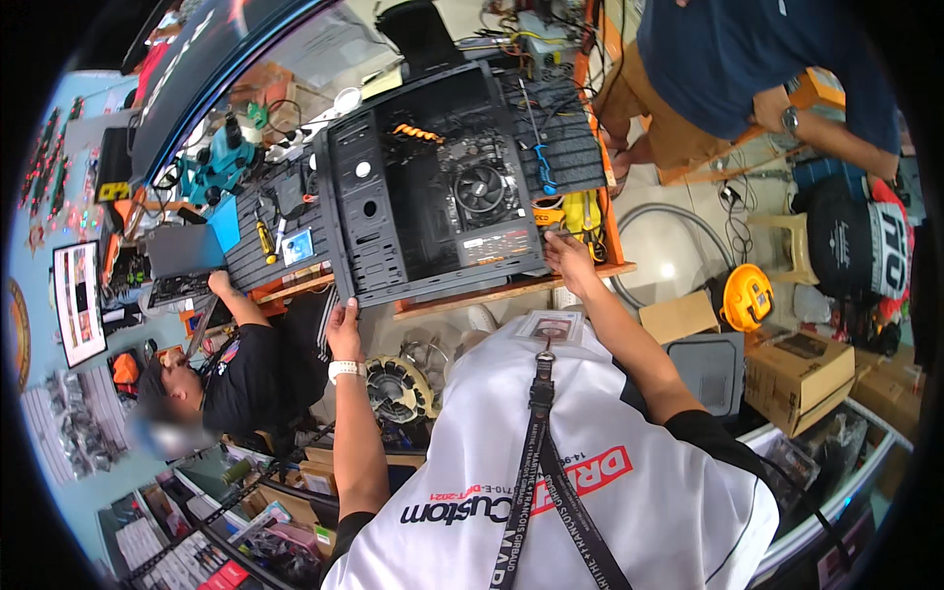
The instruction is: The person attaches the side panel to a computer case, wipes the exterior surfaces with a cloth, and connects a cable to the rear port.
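A black desktop computer case [403, 231] lies on its side over the workbench, its open side facing up. Inside it show a round cooling fan [480, 187] on a dark motherboard and an orange coiled cable [419, 132]. My left hand [344, 329] grips the case at its near left corner, the thumb along the edge. At the near right corner my right hand [570, 260] holds the case too, its fingers partly hidden by the frame.
Left of the case lie a yellow screwdriver [265, 242] and a blue microscope [218, 162]. A blue-handled tool [542, 167] rests on the ribbed mat to the right. One person [246, 379] sits at left; another [747, 59] stands at far right. Cardboard box [798, 379] on the right.
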`<action>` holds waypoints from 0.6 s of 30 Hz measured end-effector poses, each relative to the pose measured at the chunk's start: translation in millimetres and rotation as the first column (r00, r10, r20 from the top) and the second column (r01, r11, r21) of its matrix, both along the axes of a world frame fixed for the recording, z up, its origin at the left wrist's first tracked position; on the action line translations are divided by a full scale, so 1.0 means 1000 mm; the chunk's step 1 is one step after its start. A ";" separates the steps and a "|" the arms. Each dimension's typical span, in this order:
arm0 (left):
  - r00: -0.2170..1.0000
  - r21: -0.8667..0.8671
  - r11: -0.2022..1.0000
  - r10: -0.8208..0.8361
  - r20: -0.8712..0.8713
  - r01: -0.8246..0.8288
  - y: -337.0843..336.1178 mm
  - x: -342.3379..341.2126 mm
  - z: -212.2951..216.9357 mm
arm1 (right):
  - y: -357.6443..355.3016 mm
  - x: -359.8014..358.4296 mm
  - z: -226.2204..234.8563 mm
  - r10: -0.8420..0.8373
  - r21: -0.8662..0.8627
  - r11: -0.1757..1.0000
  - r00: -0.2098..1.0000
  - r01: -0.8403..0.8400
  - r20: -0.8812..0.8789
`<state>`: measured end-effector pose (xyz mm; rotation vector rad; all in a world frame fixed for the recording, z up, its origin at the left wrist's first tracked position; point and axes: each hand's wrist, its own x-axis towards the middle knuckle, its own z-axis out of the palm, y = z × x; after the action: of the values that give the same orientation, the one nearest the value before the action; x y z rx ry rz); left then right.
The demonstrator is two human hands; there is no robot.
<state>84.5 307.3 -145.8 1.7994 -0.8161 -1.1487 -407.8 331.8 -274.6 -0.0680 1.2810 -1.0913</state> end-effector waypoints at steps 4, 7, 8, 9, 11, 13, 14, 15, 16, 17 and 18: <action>0.991 0.021 0.992 0.126 -0.035 -0.125 0.002 -0.005 -0.007 | 0.004 0.014 0.001 -0.064 0.056 0.996 0.997 0.066 -0.039; 0.999 0.002 0.999 0.038 0.025 -0.038 0.004 -0.004 -0.014 | 0.013 0.017 0.000 -0.106 0.041 0.993 0.992 0.109 -0.069; 0.995 -0.114 0.992 0.056 0.086 -0.046 0.006 -0.004 -0.016 | 0.019 0.017 -0.001 -0.076 0.030 0.996 0.989 0.081 -0.127; 0.987 -0.150 0.987 0.085 0.135 -0.064 0.006 -0.005 -0.020 | 0.024 0.013 -0.002 -0.044 0.039 0.998 0.987 0.050 -0.153; 0.989 -0.233 0.970 0.096 0.111 -0.068 0.011 -0.002 -0.023 | 0.039 0.004 -0.004 -0.062 0.029 0.997 0.974 0.070 -0.219; 0.998 -0.292 0.955 0.057 0.033 -0.045 0.010 -0.005 -0.030 | 0.056 -0.009 -0.006 -0.056 -0.002 0.998 0.979 0.057 -0.197; 0.997 -0.328 0.945 0.014 0.081 0.013 0.012 -0.005 -0.033 | 0.065 -0.011 -0.007 -0.137 0.047 0.988 0.968 0.150 -0.212; 0.996 -0.333 0.943 0.029 0.083 0.000 0.011 -0.005 -0.036 | 0.074 -0.019 -0.005 -0.113 0.130 0.981 0.967 0.145 -0.226; 0.999 -0.280 0.960 0.033 0.017 -0.027 0.010 -0.003 -0.038 | 0.083 -0.021 -0.003 -0.085 0.200 0.969 0.958 0.144 -0.275; 0.994 -0.326 0.943 0.033 -0.101 -0.064 0.010 -0.004 -0.042 | 0.091 -0.024 -0.001 -0.073 0.213 0.968 0.957 0.136 -0.280; 0.993 -0.361 0.931 0.013 -0.119 -0.056 0.009 0.000 -0.044 | 0.097 -0.024 0.002 -0.064 0.192 0.974 0.959 0.120 -0.275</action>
<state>84.3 316.3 -189.3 1.4228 -0.8628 -0.9920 -431.7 428.9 -272.9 0.0019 1.6501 -1.0464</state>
